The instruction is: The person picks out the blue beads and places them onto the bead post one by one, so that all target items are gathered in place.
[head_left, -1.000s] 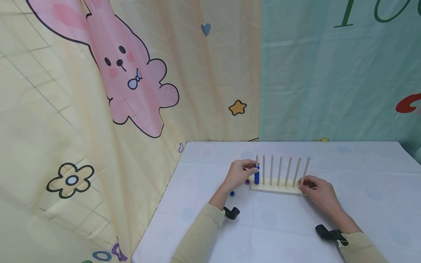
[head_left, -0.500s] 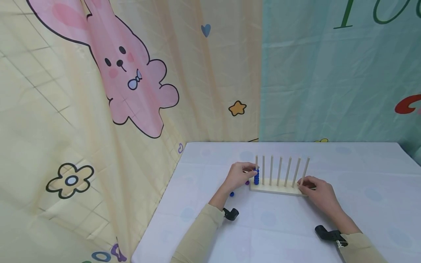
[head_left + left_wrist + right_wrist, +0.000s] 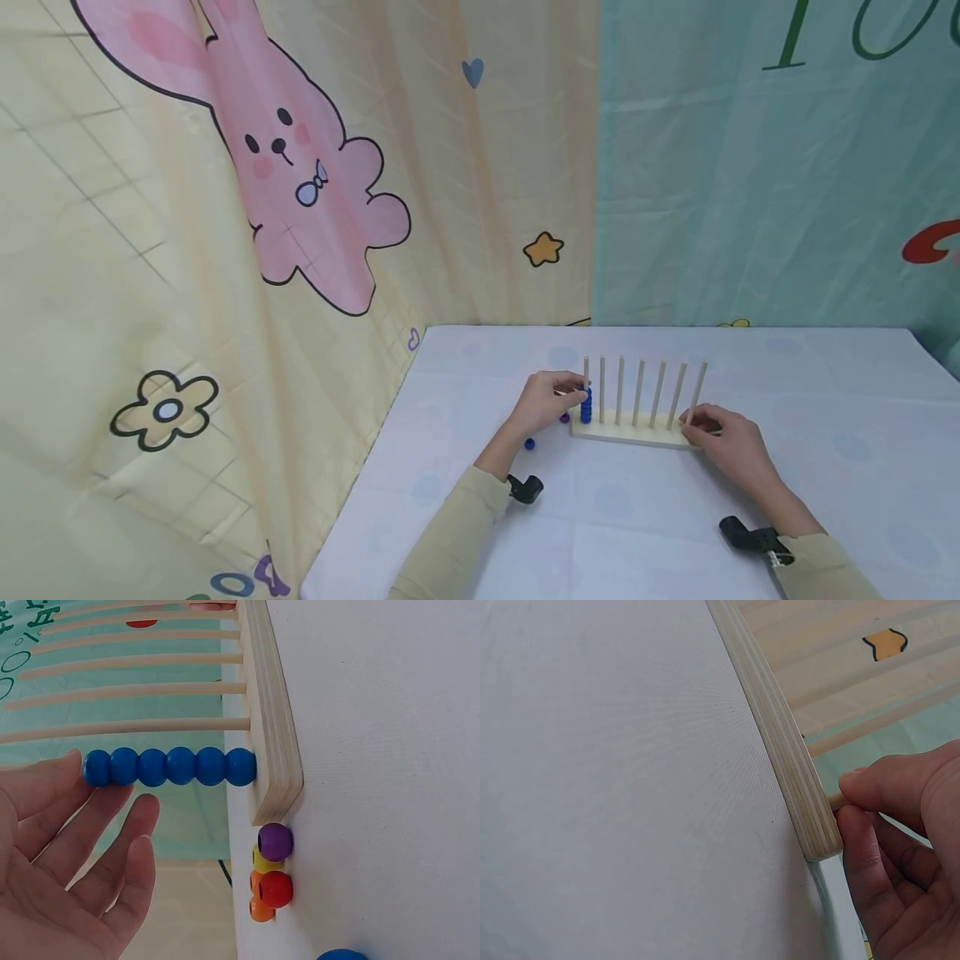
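Along a pale wooden oblong rack (image 3: 630, 433), the left hand (image 3: 542, 400) is apparently seating a pinched round blue bead (image 3: 97, 768), release seemingly due; the right hand (image 3: 726, 431) is gripping a thin wooden peg (image 3: 697, 389).

From the rack (image 3: 626, 430), a hand could pass over bare table (image 3: 630, 517) at 6 o'clock, between the sleeves (image 3: 453, 533); upright pegs (image 3: 639, 392) block 12, left hand (image 3: 543, 400) and loose beads (image 3: 275, 889) 9, right hand (image 3: 727, 433) 3.
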### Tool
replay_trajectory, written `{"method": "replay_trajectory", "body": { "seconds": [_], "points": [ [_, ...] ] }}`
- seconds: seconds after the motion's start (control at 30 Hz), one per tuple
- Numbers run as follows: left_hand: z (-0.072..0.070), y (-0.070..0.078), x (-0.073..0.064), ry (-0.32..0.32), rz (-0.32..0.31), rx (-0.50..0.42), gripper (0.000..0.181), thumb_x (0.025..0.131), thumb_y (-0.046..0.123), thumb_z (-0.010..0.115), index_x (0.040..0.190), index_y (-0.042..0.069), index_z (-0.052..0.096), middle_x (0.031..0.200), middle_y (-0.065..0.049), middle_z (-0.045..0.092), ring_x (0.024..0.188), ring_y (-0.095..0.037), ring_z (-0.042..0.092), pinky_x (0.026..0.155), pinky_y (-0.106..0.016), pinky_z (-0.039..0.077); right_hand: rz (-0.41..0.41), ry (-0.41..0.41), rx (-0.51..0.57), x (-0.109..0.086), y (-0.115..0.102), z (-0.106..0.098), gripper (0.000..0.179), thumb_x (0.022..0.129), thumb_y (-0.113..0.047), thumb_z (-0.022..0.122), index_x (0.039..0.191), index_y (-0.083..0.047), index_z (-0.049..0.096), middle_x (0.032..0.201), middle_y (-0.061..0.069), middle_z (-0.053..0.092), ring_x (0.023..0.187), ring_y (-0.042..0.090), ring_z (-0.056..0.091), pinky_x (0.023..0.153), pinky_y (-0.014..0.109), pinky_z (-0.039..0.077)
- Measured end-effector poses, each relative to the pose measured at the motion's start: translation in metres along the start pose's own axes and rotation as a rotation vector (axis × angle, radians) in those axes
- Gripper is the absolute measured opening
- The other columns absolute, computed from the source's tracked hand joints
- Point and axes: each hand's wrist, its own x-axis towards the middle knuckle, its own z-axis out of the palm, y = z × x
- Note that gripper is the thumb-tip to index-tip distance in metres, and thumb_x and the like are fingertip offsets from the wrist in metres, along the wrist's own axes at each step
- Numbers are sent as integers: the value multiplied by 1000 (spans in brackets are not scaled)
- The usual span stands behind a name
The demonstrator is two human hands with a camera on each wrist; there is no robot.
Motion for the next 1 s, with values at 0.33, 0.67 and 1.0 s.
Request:
{"method": "replay_trajectory", "body": {
  "seconds": [0.33,0.67,1.0],
  "points": [
    [-14,7,-12,-31,-4,-38,27,94,27,74,121,23,73,108,13,69,94,-4,62,73,-24,55,16,-1,10,-1,1,1,14,93,-23,75,100,-12,72,92,4,71,87,24,65,63,29,49],
    [-28,-2,-26,-17,-5,-16,23,94,21,74,117,20,75,104,9,72,93,-6,64,79,-24,54,6,3,6,-1,-1,1,13,93,-24,74,99,-12,71,93,4,71,87,24,65,62,27,48],
    [-43,-24,-40,-9,-57,51,24,95,17,71,119,15,74,114,3,71,96,-8,62,78,-25,54,11,-2,-7,0,1,1,12,93,-24,74,99,-13,71,93,4,71,88,25,65,63,29,49]
  ]
}}
